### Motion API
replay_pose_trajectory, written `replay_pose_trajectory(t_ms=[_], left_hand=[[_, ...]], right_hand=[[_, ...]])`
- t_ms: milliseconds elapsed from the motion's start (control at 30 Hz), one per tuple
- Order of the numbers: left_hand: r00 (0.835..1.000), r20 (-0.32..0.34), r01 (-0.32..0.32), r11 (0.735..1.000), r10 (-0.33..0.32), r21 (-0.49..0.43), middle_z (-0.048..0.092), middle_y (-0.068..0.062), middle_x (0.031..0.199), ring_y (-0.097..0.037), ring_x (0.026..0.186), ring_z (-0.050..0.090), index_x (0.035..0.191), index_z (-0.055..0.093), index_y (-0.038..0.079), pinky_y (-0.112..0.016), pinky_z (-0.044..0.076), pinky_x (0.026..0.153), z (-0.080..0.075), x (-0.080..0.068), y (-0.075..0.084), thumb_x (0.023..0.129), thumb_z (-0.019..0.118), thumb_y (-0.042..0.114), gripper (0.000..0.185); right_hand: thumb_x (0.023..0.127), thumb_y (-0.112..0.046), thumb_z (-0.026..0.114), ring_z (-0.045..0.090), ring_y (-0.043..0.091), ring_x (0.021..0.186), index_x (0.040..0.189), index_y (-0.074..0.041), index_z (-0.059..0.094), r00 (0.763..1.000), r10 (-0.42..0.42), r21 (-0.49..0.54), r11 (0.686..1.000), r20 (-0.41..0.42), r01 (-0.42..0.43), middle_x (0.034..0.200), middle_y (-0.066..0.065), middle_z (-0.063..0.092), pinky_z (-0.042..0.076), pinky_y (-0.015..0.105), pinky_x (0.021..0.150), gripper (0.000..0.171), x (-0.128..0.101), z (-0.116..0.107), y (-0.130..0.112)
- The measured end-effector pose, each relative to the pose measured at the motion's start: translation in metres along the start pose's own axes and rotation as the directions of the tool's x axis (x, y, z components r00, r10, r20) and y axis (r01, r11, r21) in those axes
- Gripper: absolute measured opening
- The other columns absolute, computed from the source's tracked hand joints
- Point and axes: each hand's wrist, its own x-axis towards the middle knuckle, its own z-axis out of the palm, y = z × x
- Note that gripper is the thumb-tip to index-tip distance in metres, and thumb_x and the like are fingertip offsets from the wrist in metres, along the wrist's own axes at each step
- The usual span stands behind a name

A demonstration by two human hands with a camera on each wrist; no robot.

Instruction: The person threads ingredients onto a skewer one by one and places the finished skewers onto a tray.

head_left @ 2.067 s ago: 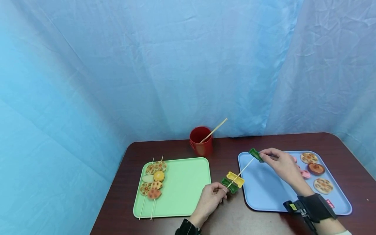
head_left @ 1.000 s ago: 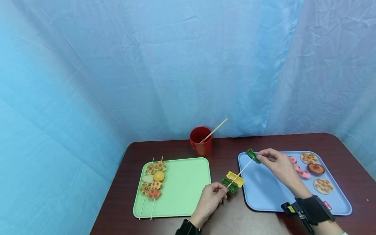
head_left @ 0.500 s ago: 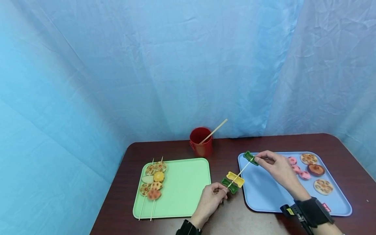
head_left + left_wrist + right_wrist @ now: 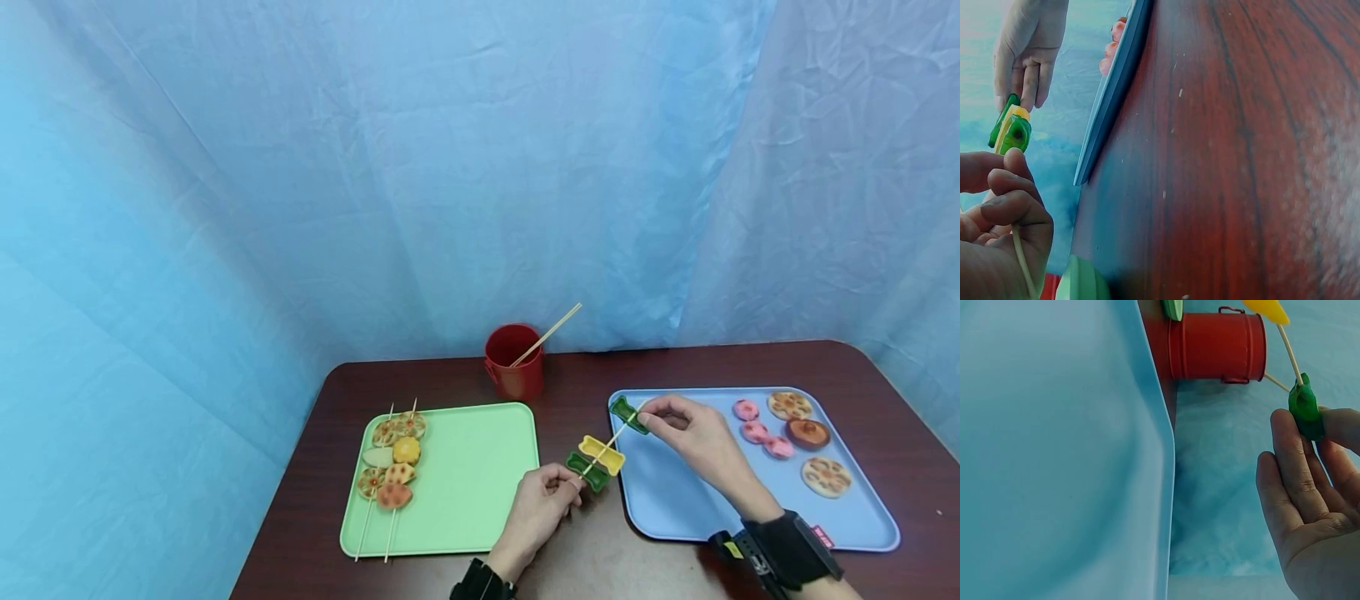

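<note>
My left hand (image 4: 534,510) grips the lower end of a bamboo skewer (image 4: 617,434), which slants up to the right between the two trays. Threaded low on it, close to the left fingers, are a green pepper piece (image 4: 587,472) and a yellow pepper piece (image 4: 602,456), side by side. Farther up, a second green pepper piece (image 4: 627,414) sits on the skewer near its tip, pinched between the thumb and fingers of my right hand (image 4: 693,440). In the right wrist view, the skewer enters this green piece (image 4: 1305,411), and a bare stretch separates it from the yellow one.
A blue tray (image 4: 675,500) at right bears pink pieces (image 4: 754,432), lotus root slices (image 4: 826,476) and a brown mushroom-like piece (image 4: 807,432). At left, a green tray (image 4: 472,475) holds two loaded skewers (image 4: 393,475). Behind stands a red bucket (image 4: 517,375) with skewers in it.
My right hand has slid the upper green pepper piece down and left along the skewer, toward the yellow one. My left hand has stayed in place.
</note>
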Motion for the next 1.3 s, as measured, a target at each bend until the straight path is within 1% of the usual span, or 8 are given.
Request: replay_pose_trajectory(t_ms=[133,333,467,733,1000,1167,1300], left_hand=[[1.0,0.003,0.0,1.0,0.0,-0.011,0.065,0.002,0.07,-0.012,0.059,0.053,0.093,0.073,0.001,-0.021,0.041,0.05,0.0,0.0,0.0,0.094,0.068,0.013,0.013],[1.0,0.003,-0.002,1.0,0.002,-0.019,0.065,0.002,0.07,-0.012,0.059,0.053,0.093,0.073,0.002,-0.021,0.041,0.051,0.0,0.0,-0.001,0.095,0.067,0.012,0.012],[1.0,-0.002,-0.001,1.0,0.001,-0.022,0.065,0.002,0.07,-0.012,0.059,0.053,0.093,0.073,0.002,-0.021,0.041,0.051,0.001,0.0,-0.001,0.095,0.067,0.012,0.012],[1.0,-0.013,0.002,1.0,-0.002,-0.024,0.065,0.002,0.07,-0.012,0.059,0.052,0.093,0.073,0.001,-0.021,0.04,0.05,0.001,0.0,-0.001,0.095,0.068,0.012,0.012],[1.0,-0.013,0.005,0.999,-0.006,-0.032,0.064,0.002,0.07,-0.012,0.059,0.052,0.093,0.073,0.0,-0.021,0.041,0.05,0.002,0.001,-0.001,0.095,0.068,0.011,0.012],[1.0,-0.012,0.015,0.999,-0.015,-0.036,0.065,0.002,0.07,-0.012,0.059,0.052,0.092,0.073,0.001,-0.022,0.042,0.051,0.0,0.001,0.0,0.095,0.068,0.011,0.011],[1.0,-0.027,0.001,0.999,-0.002,-0.038,0.065,0.001,0.07,-0.013,0.059,0.053,0.094,0.072,-0.002,-0.023,0.043,0.051,-0.006,0.001,0.002,0.096,0.067,0.011,0.014]], right_hand=[[0.1,-0.027,0.071,0.071,0.006,0.092,0.106,-0.013,0.075,1.0,-0.024,0.025,0.999,0.0,0.024,0.102,0.001,0.074,0.057,0.023,0.075,0.016,-0.003,0.005,0.0],[0.099,-0.025,0.072,0.071,0.007,0.094,0.105,-0.014,0.076,0.999,-0.032,0.056,0.998,0.007,0.032,0.101,-0.001,0.074,0.057,0.024,0.076,0.013,-0.007,0.014,-0.001],[0.099,-0.025,0.072,0.071,0.006,0.094,0.105,-0.015,0.076,1.0,-0.017,0.073,0.997,0.014,0.016,0.101,-0.001,0.074,0.057,0.025,0.075,0.012,-0.009,0.018,-0.001],[0.099,-0.029,0.072,0.072,0.01,0.095,0.105,-0.014,0.075,0.999,0.03,0.083,0.996,0.032,-0.033,0.102,0.0,0.074,0.057,0.027,0.073,0.016,-0.012,0.023,-0.006],[0.1,-0.031,0.071,0.073,0.014,0.097,0.106,-0.016,0.075,0.998,0.033,0.08,0.996,0.052,-0.037,0.104,-0.001,0.074,0.057,0.027,0.073,0.017,-0.014,0.025,-0.006],[0.1,-0.032,0.07,0.072,0.01,0.095,0.108,-0.016,0.075,0.998,0.027,0.08,0.996,0.049,-0.031,0.105,-0.001,0.074,0.056,0.027,0.072,0.018,-0.014,0.024,-0.005],[0.102,-0.032,0.068,0.073,0.013,0.09,0.107,-0.015,0.075,1.0,0.003,0.071,0.997,0.026,-0.005,0.097,-0.002,0.074,0.056,0.027,0.072,0.019,-0.012,0.02,-0.004]])
